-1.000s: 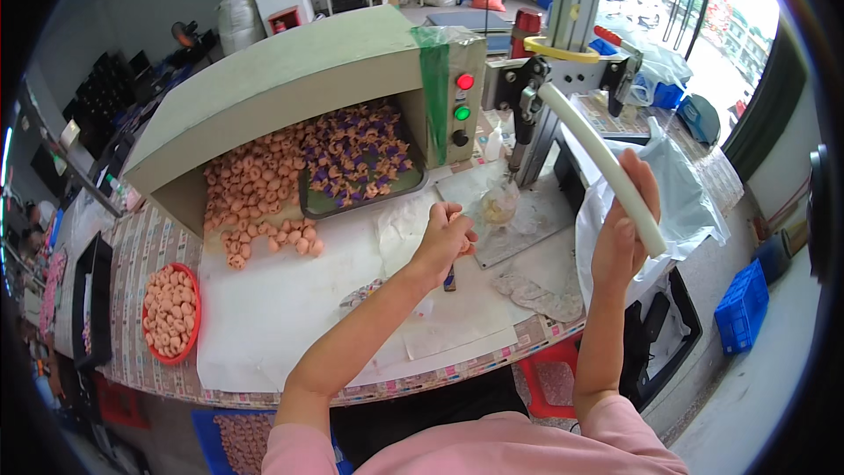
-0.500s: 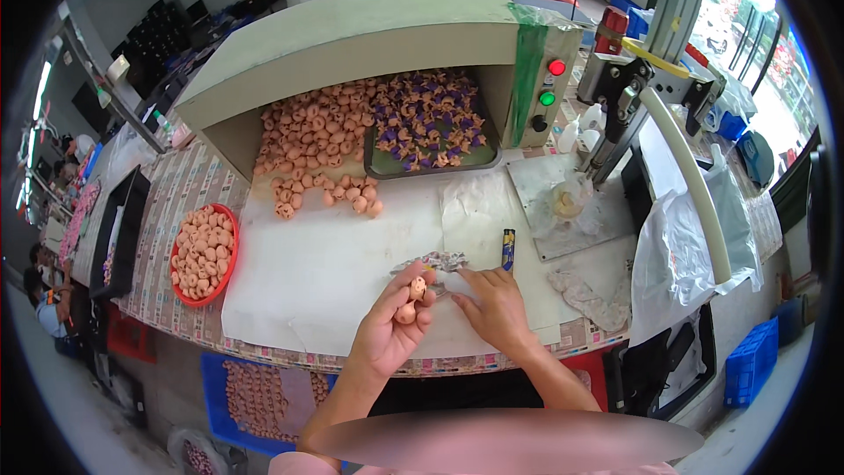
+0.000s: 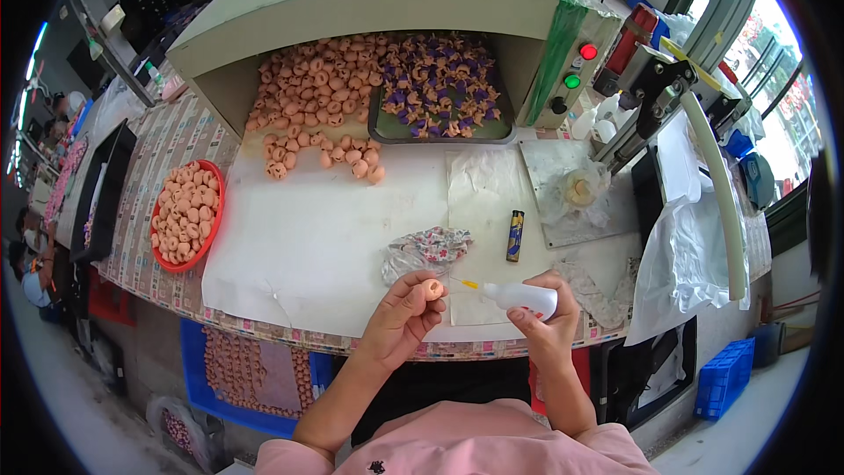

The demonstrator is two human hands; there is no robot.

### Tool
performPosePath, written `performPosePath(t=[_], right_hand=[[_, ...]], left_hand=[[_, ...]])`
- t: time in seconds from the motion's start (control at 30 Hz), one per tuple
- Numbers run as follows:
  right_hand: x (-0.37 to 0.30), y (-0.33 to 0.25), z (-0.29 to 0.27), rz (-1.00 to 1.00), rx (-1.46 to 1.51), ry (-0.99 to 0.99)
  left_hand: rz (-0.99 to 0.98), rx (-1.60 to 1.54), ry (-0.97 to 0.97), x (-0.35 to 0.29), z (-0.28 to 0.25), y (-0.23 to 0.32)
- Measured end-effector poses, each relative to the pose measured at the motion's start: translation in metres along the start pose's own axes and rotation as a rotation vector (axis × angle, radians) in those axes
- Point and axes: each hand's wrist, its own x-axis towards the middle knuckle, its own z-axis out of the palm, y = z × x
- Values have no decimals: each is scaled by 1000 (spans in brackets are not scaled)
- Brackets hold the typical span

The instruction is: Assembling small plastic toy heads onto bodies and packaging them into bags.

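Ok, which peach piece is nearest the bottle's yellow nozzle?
The piece held in the left hand, just left of the nozzle; the other visible ones lie unheld, farther off.

Your left forearm (image 3: 338,403) slanted up and inward, your left hand (image 3: 407,318) partly palm-up, thumb and fingertips closed in a pinch, the other fingers curled. Your right forearm (image 3: 570,398) rose more steeply, leaning left, your right hand (image 3: 554,317) wrapped in a grip, thumb nearest you. Both hands stood apart, nearly level, elbows bent.
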Motion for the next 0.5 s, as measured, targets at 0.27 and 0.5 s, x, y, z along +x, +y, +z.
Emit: performPosePath(t=[0.27,0.5], right_hand=[[2,5,2,-247,-229,-64],[3,7,0,-295,-307,-54]], left_hand=[[-41,39,34,5,-2,-7],[-51,60,42,9,-4,-12]])
